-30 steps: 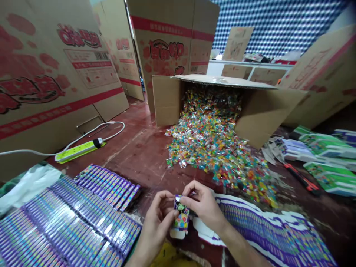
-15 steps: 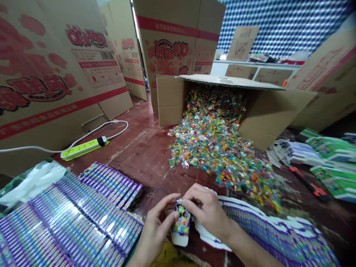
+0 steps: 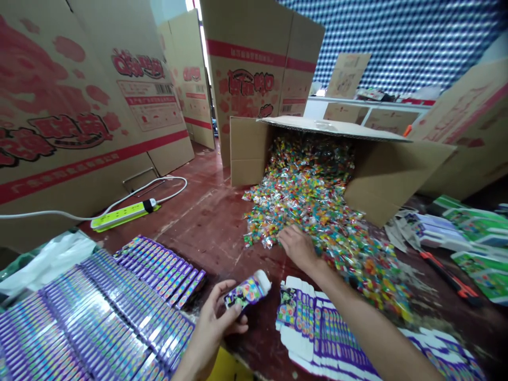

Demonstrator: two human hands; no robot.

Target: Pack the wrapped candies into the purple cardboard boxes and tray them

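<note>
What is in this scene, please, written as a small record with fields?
Left hand: holds a purple box, white flap at its far end
Right hand: at near edge of candy; grip unclear
Carton: open, candy spilling out
Left side: rows of purple packs, power strip
Right side: white-flapped purple stack, green boxes

Look at the big left carton [image 3: 99, 106]: up top, a curvy red logo [image 3: 137, 64] opening with a Q, then a barcode [image 3: 164, 89], chunky Chinese characters [image 3: 71, 130] below! More stylised Chinese on the middle carton [image 3: 257, 58], too blurred to read; the small purple box's [image 3: 248, 291] print, too tiny.
</note>
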